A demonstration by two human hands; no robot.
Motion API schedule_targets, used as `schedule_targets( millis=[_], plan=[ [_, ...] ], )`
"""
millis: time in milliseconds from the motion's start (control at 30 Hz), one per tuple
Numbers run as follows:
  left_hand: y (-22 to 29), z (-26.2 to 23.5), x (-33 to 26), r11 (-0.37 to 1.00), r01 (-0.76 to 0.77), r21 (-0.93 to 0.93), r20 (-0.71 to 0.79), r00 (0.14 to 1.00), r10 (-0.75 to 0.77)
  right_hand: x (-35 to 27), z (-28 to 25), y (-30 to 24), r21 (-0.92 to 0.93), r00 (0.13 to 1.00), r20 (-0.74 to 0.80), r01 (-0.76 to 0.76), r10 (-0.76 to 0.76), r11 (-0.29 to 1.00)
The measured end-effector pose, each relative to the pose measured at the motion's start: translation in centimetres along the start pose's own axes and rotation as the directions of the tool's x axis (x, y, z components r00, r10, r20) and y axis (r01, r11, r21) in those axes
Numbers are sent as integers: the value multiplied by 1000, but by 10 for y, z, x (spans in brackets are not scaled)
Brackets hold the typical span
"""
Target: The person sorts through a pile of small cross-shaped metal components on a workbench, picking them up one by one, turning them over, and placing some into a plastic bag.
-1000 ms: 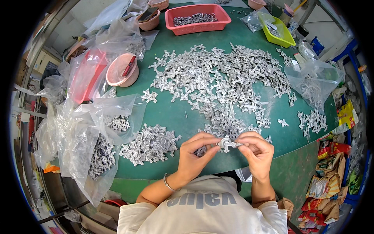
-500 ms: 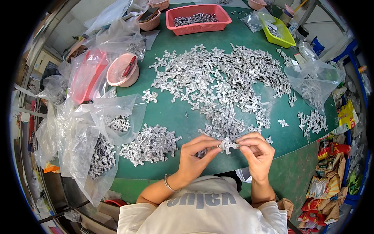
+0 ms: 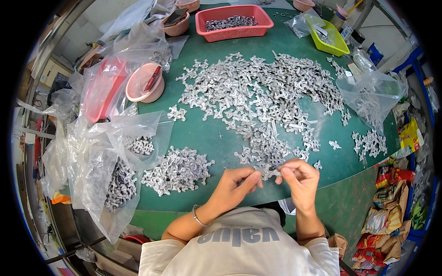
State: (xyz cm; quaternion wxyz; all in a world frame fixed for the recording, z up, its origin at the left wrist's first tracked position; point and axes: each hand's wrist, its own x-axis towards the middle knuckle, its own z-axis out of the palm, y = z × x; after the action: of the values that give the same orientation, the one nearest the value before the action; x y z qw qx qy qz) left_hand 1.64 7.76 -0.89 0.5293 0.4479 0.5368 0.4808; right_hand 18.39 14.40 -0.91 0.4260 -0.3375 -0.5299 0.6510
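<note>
Close to my body, at the near side of the table, a small silver-grey metal casting (image 3: pixel 267 172) spans the gap between my hands. The fingertips of my left hand (image 3: pixel 235 185) are closed at its left end. My right hand (image 3: pixel 300 178) pinches its other end between thumb and fingers. Just behind the fingers spreads a large heap of similar lobed castings (image 3: pixel 258 99), so the held piece's outline blends into them. Left of my left hand lies a smaller pile of castings (image 3: pixel 178 171).
Clear plastic bags (image 3: pixel 87 161) with castings cover the left side. A pink bowl (image 3: pixel 142 89) holds a red pen-like object. At the back stand a pink tray (image 3: pixel 235 34) of metal parts and a yellow-green tray (image 3: pixel 334 43). Another bag (image 3: pixel 373 94) lies right on the green table (image 3: pixel 202 133).
Both hands have shifted slightly, and the casting between them has turned and lies flatter and less distinct. The left fingers have curled in more. The piles look the same.
</note>
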Motion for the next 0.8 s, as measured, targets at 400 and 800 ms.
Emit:
schedule_targets(
  millis=[400,800],
  plan=[
    [-39,-53,-17,946,235,-224,-108,958,-264,3,9,51,-55,951,164,-256,262,965],
    [-32,-116,-62,753,419,507,-643,766,7,52,-23,76,-896,913,100,256,-396,363]
  ],
)
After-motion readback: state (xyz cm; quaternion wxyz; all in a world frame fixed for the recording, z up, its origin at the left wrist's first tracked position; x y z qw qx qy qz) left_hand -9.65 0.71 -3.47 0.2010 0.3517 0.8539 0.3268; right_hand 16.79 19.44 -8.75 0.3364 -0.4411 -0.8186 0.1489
